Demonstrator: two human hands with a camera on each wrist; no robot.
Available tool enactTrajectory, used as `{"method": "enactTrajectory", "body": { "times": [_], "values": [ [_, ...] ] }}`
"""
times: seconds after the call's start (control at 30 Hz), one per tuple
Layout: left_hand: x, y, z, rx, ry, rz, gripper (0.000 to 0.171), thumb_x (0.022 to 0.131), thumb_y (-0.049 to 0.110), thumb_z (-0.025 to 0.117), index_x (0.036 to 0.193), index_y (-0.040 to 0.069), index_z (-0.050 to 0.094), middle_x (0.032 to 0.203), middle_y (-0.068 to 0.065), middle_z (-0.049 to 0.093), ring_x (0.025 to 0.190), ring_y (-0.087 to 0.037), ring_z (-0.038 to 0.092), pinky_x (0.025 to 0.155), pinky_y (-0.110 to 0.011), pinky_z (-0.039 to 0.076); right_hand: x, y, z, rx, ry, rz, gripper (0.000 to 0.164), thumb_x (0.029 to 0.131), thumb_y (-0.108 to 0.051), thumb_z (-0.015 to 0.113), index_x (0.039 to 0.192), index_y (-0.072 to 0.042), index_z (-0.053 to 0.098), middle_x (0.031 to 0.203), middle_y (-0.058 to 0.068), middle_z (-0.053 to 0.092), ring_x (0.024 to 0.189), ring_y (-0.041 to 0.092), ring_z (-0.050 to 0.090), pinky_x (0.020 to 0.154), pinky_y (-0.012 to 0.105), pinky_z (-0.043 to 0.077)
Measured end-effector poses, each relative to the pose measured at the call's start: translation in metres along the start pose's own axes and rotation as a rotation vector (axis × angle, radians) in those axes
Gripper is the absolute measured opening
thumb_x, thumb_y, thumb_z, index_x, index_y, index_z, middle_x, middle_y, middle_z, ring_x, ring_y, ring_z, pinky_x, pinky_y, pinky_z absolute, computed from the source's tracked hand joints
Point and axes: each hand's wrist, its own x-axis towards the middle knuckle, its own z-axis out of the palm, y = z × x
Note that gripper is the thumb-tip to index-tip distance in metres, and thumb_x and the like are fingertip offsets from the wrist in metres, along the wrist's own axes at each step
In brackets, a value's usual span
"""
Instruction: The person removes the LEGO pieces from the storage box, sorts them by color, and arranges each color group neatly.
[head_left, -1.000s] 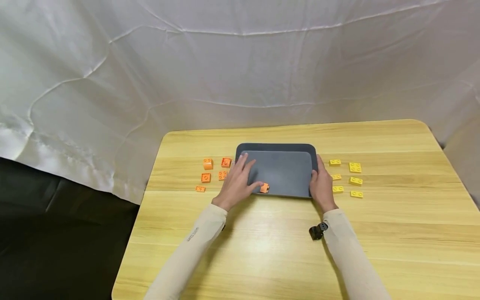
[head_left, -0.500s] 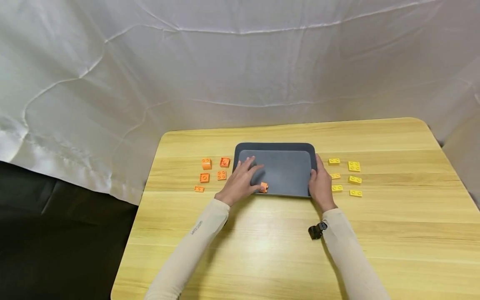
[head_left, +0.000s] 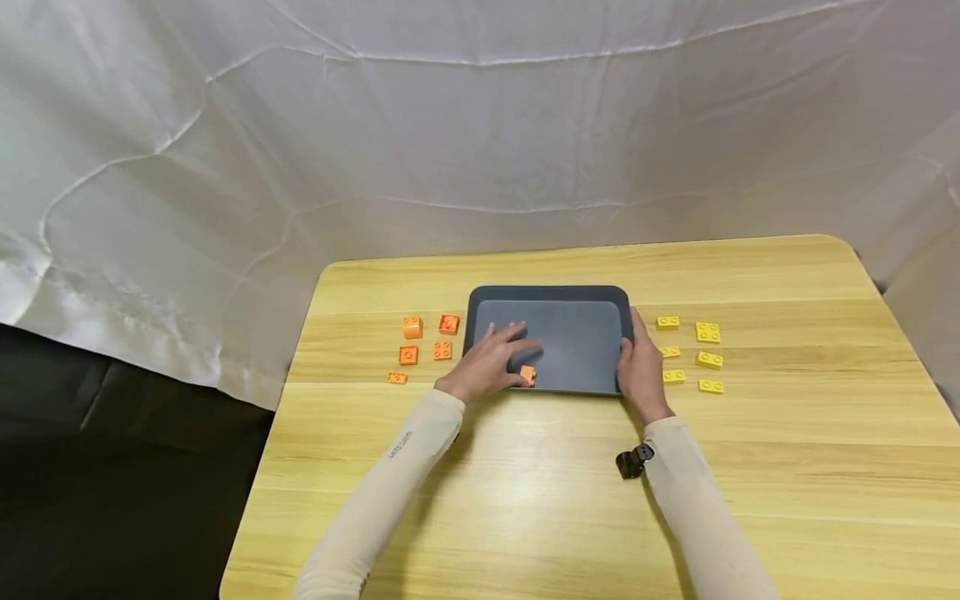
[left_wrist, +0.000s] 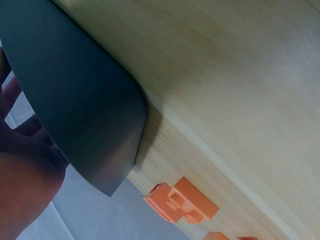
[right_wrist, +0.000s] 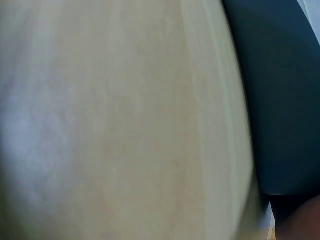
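Observation:
A dark grey tray [head_left: 570,342] lies on the wooden table, its near wall also filling part of the left wrist view. My right hand [head_left: 641,375] grips the tray's right side, thumb over the rim. Over the tray's left near part, my left hand [head_left: 491,362] spreads its fingers, with the thumb beside a small orange toy brick [head_left: 528,375] inside the tray. The fingers stand apart above the tray floor and do not close round the brick. In the left wrist view the tray wall [left_wrist: 75,90] hides most of that hand's fingers.
Several orange toy bricks [head_left: 408,356] stand on the table [head_left: 540,500] left of the tray. Several yellow toy bricks [head_left: 708,332] are set out to its right. A pale curtain [head_left: 487,142] hangs behind the table's far edge.
My left hand has moved right and slightly nearer, its fingers swinging further over the tray toward the orange brick. My right hand keeps its grip on the tray.

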Motion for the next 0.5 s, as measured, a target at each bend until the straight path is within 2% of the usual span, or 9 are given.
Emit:
{"method": "enactTrajectory", "body": {
  "times": [0.2,0.5],
  "values": [
    [0.0032,0.0009,0.0039,-0.007,-0.017,-0.008,0.054,0.094,0.03,0.077,0.143,0.012,0.064,0.157,-0.014,0.048,0.151,-0.027,0.036,0.127,-0.054,0.009,0.0,-0.0009,0.0,-0.004,0.0,0.003,0.058,0.11,0.001,0.038,0.165,0.0,0.02,0.16,0.029,0.036,0.143,0.048,0.041,0.118,0.058,0.034],
    [0.0079,0.0014,0.0093,0.003,0.005,-0.028,0.048,0.102,0.027,0.068,0.145,0.005,0.061,0.149,-0.011,0.057,0.146,-0.025,0.045,0.127,-0.052,0.012,-0.0002,-0.0007,-0.0003,-0.001,-0.002,0.004,0.058,0.109,0.001,0.038,0.165,-0.001,0.02,0.161,0.028,0.035,0.144,0.048,0.039,0.119,0.058,0.033]
  ]
}}
